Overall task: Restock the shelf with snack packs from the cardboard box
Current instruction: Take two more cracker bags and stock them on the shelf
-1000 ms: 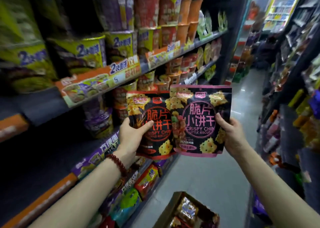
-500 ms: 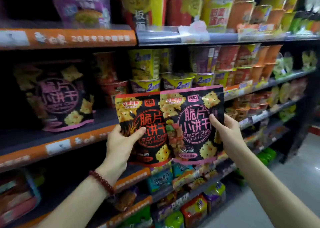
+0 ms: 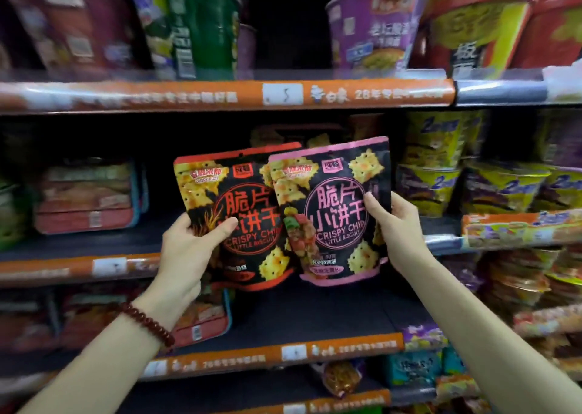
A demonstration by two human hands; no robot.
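I hold two black crispy chip packs upright in front of the middle shelf (image 3: 78,267). My left hand (image 3: 189,253) grips the red-trimmed pack (image 3: 239,199) at its lower left, thumb across the front. My right hand (image 3: 396,227) grips the pink-trimmed pack (image 3: 333,205) at its right edge. The pink pack overlaps the red one's right side. Behind them, deep in the dark shelf bay, a similar pack (image 3: 283,134) stands partly hidden. The cardboard box is out of view.
Instant noodle cups (image 3: 195,26) line the top shelf. Yellow-and-purple noodle bowls (image 3: 504,190) fill the middle shelf to the right, flat red trays (image 3: 85,199) sit at the left. The lower shelf (image 3: 283,350) carries more trays and bags.
My view has swung left and closer, from down the aisle to square onto the shelf. Both hands kept their hold and carried the two packs up in front of the middle bay.
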